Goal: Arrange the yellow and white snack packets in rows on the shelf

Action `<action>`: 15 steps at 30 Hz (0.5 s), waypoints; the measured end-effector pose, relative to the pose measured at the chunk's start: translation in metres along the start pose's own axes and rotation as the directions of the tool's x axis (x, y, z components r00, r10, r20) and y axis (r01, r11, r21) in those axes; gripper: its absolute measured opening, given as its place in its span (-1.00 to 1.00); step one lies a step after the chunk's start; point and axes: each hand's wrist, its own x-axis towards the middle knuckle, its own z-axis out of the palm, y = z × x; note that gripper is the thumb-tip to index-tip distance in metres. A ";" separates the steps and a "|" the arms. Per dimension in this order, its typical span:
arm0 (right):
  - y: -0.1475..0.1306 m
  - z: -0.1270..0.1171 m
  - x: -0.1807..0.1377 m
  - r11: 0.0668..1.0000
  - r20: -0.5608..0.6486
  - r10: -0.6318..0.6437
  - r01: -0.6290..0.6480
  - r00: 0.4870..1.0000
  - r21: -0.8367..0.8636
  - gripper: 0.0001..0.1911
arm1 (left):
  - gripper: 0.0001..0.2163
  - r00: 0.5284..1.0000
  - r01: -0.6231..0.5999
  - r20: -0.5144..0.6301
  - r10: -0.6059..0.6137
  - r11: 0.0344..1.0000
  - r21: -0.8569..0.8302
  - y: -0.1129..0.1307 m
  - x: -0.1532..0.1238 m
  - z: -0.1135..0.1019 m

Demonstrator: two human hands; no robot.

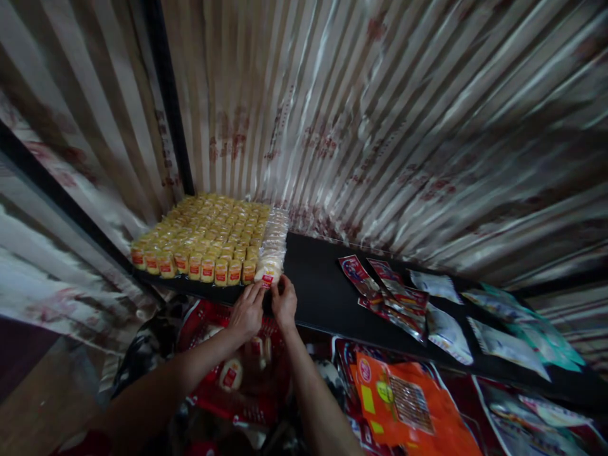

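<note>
A white packaged snack point(268, 273) with a red label stands at the front end of a row of similar clear-wrapped white packets point(277, 233) on the black shelf point(313, 278). My left hand point(247, 311) reaches its lower left edge, with the fingers closed against it. At its lower right edge, my right hand point(285, 304) has curled fingers pinching the same packet. Directly left of this row stand tight rows of small yellow packets point(208, 269) with red labels. Below my hands, a red plastic basket point(213, 402) holds a few more white packets point(231, 375).
On the shelf to the right lie red packets point(358, 277), white pouches point(449, 332) and teal bags point(551, 339). An orange package point(399, 402) lies on goods below the shelf's front edge. Striped sheeting point(332, 126) hangs behind, with a dark post point(171, 95) at left.
</note>
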 end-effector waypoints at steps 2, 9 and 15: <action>0.001 0.001 -0.001 1.000 -0.001 -0.003 0.003 1.000 -0.007 -0.56 | -0.56 1.000 0.005 -0.001 -0.005 1.000 0.021 0.000 0.001 -0.001; -0.003 0.000 0.002 0.999 0.053 0.039 -0.039 0.998 0.000 -0.57 | -0.55 0.997 0.037 0.063 -0.042 0.996 0.085 0.001 -0.002 0.003; -0.013 -0.007 -0.005 0.997 0.064 0.078 -0.079 0.995 -0.002 -0.49 | -0.54 0.990 0.063 0.121 -0.069 0.997 0.048 0.001 -0.010 -0.004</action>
